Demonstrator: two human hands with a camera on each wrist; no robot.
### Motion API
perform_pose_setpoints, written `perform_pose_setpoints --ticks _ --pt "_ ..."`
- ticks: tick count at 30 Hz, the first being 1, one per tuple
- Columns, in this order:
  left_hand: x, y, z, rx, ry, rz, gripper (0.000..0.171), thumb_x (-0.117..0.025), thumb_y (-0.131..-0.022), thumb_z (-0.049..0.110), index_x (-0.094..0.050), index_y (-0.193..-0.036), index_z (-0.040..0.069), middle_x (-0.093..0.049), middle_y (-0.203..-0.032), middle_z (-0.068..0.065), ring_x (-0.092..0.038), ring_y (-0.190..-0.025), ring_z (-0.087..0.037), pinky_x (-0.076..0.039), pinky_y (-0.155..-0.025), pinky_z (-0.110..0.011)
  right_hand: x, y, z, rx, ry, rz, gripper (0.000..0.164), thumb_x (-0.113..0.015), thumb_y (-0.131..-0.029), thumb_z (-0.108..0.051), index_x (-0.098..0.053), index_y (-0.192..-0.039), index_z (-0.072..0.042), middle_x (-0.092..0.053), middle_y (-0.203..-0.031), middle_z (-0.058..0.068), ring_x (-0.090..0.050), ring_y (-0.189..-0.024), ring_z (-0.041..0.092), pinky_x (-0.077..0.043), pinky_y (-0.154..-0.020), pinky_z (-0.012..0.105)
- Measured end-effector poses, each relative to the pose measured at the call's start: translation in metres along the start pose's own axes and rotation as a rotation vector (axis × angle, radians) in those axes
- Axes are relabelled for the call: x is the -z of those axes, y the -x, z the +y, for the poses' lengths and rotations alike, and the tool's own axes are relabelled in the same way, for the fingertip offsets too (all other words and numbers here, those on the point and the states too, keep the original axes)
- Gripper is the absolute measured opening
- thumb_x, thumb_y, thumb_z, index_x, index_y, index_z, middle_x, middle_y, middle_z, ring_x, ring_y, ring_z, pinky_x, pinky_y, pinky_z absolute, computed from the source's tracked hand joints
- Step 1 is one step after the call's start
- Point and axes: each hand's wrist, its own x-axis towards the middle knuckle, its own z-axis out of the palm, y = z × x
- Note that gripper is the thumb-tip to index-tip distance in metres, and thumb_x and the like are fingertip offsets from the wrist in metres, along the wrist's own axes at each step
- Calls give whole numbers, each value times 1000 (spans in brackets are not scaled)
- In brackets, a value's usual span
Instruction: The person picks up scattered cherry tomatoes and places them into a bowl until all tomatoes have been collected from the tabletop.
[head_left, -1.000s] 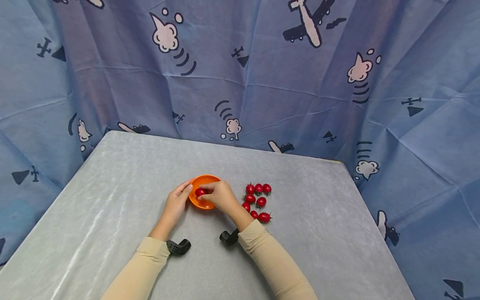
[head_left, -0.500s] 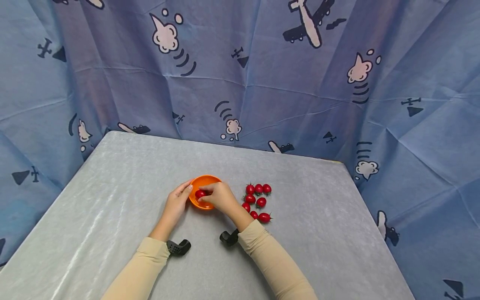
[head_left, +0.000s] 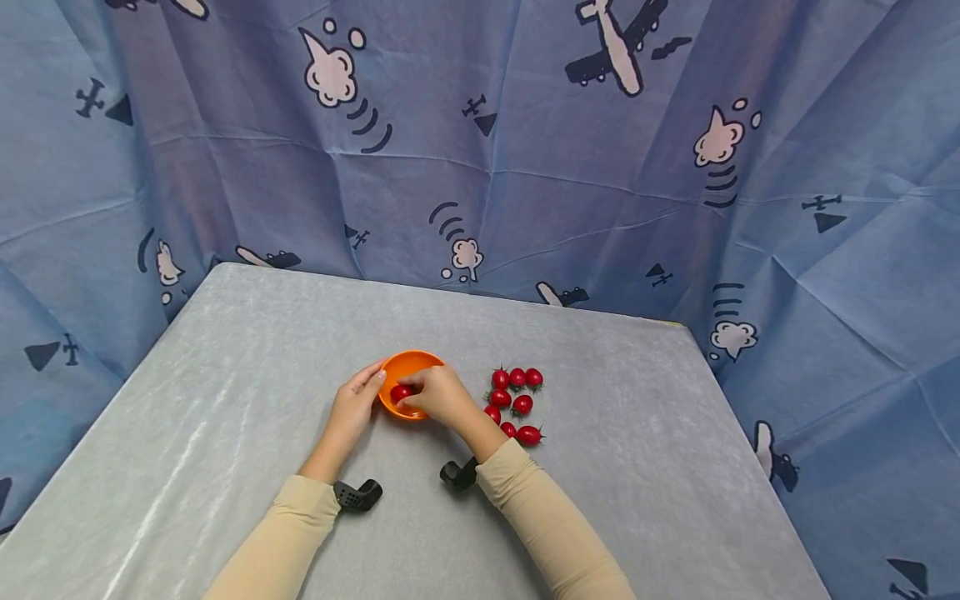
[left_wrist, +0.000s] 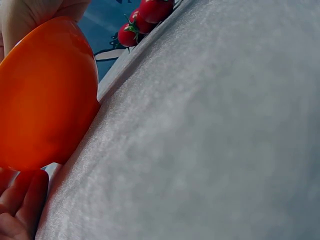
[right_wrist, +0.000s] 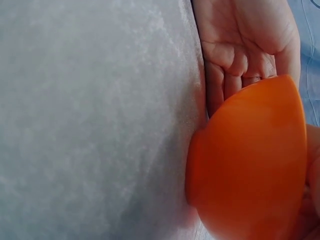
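Note:
An orange bowl [head_left: 411, 362] stands on the table left of a group of cherry tomatoes. My left hand [head_left: 352, 410] holds its left side, thumb at the rim and fingers along the outer wall, as the right wrist view shows of the bowl [right_wrist: 250, 160]. Reaching in over the right rim, my right hand [head_left: 444, 396] pinches a red cherry tomato [head_left: 400, 392] between thumb and fingers, low inside the bowl. In the left wrist view the bowl's wall [left_wrist: 50, 100] hides the tomato and the fingertips.
Several cherry tomatoes [head_left: 522, 405] with green stems lie loosely grouped on the grey-covered table [head_left: 637, 467], just right of my right wrist. Black wrist devices [head_left: 358, 495] sit by both sleeves. A blue patterned curtain [head_left: 420, 150] hangs behind the table.
The pinched cherry tomato has shifted slightly toward me inside the bowl, with my right fingers. My left hand and the tomatoes on the table stay where they were.

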Motion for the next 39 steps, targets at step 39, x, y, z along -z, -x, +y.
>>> perform_pose_setpoints --ticks 39 --pt "0 2 3 12 18 9 44 -50 -105 24 -51 -143 2 -50 -151 -14 -41 -144 -23 -30 -122 -39 32 28 14 -81 -319 96 36 -81 -83 -20 -75 -117 -9 -74 -116 10 -69 -108 24 -59 -89 32"
